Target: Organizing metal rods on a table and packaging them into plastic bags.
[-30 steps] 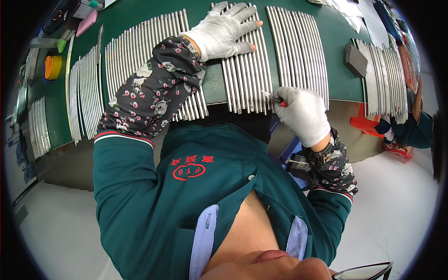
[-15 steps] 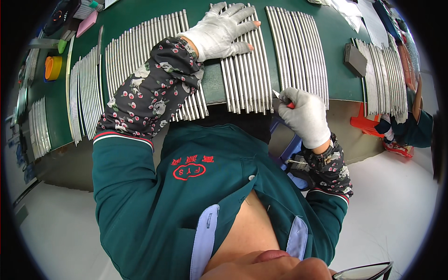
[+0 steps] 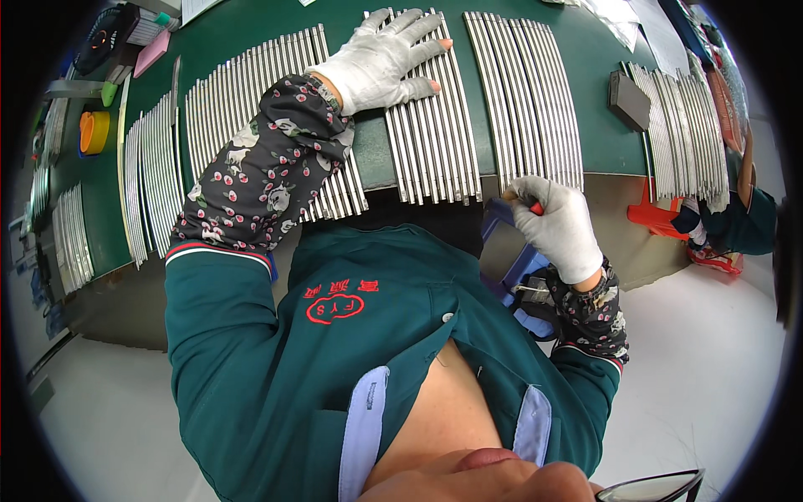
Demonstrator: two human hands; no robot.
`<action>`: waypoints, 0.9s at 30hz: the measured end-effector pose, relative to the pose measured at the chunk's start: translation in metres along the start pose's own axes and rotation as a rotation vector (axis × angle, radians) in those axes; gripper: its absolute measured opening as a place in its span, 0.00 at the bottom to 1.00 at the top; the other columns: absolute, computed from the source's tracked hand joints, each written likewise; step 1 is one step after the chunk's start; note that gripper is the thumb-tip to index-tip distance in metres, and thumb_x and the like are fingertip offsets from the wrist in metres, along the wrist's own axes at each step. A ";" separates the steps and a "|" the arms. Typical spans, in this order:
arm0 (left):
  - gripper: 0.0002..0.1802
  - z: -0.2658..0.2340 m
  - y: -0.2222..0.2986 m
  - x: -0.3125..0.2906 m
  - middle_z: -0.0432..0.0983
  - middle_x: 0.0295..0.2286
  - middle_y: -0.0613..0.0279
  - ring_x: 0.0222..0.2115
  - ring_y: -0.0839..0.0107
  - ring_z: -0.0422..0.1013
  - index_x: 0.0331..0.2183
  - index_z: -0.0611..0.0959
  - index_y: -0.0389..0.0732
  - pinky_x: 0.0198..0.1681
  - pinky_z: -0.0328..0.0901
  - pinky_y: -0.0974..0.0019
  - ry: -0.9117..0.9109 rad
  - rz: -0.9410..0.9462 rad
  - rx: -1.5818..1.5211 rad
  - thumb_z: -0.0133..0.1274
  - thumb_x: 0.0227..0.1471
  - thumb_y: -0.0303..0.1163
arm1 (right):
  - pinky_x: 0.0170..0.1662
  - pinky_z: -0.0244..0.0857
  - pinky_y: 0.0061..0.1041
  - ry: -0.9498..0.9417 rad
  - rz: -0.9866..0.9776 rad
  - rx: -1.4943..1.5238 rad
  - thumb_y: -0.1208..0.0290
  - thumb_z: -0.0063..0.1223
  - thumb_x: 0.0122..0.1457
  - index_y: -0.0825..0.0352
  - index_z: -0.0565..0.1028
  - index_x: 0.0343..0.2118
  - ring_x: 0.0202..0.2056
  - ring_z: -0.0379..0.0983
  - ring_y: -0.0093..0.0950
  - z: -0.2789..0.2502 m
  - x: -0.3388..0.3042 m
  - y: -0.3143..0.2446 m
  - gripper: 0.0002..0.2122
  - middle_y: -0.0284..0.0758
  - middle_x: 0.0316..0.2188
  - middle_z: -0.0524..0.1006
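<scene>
the left hand (image 3: 386, 65) lies flat, fingers spread, over a row of metal rods (image 3: 432, 146) on the green table (image 3: 608, 151); the right hand (image 3: 559, 230) grips a mostly hidden red tool (image 3: 537, 208) near the table's front edge

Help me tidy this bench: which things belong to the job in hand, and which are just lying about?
Seemingly in use: metal rods under the left hand; red object, mostly hidden, in the right hand.

Apparently lying about: yellow roll, pink pad, dark block, papers.
</scene>
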State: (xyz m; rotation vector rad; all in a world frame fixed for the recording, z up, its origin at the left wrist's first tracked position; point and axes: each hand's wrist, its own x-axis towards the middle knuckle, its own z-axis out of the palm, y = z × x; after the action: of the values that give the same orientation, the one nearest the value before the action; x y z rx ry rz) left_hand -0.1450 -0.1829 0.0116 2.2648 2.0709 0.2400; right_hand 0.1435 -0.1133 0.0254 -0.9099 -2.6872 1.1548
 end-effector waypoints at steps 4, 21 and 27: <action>0.35 0.008 -0.004 0.000 0.56 0.57 0.41 0.60 0.43 0.51 0.54 0.70 0.37 0.62 0.44 0.38 0.063 0.021 -0.016 0.52 0.50 0.48 | 0.29 0.70 0.28 0.017 -0.010 -0.044 0.75 0.56 0.50 0.65 0.79 0.30 0.23 0.77 0.35 -0.004 -0.004 0.007 0.05 0.40 0.20 0.77; 0.34 0.045 -0.009 0.012 0.60 0.58 0.55 0.61 0.58 0.53 0.57 0.69 0.49 0.63 0.46 0.45 0.224 0.022 0.238 0.45 0.55 0.59 | 0.36 0.72 0.34 -0.208 -0.267 -0.071 0.78 0.56 0.45 0.64 0.78 0.40 0.31 0.77 0.40 0.024 -0.006 0.009 0.16 0.42 0.30 0.79; 0.35 0.048 -0.006 0.016 0.57 0.60 0.56 0.63 0.60 0.50 0.58 0.68 0.50 0.64 0.43 0.46 0.191 -0.040 0.237 0.43 0.55 0.60 | 0.37 0.72 0.33 -0.235 -0.232 -0.084 0.78 0.56 0.46 0.64 0.78 0.41 0.31 0.77 0.40 0.024 -0.004 0.003 0.16 0.42 0.30 0.79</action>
State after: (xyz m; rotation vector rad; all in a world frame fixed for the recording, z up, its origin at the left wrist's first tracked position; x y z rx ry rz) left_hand -0.1417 -0.1636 -0.0353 2.4146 2.3515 0.2278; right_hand 0.1414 -0.1294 0.0066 -0.4775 -2.9471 1.1713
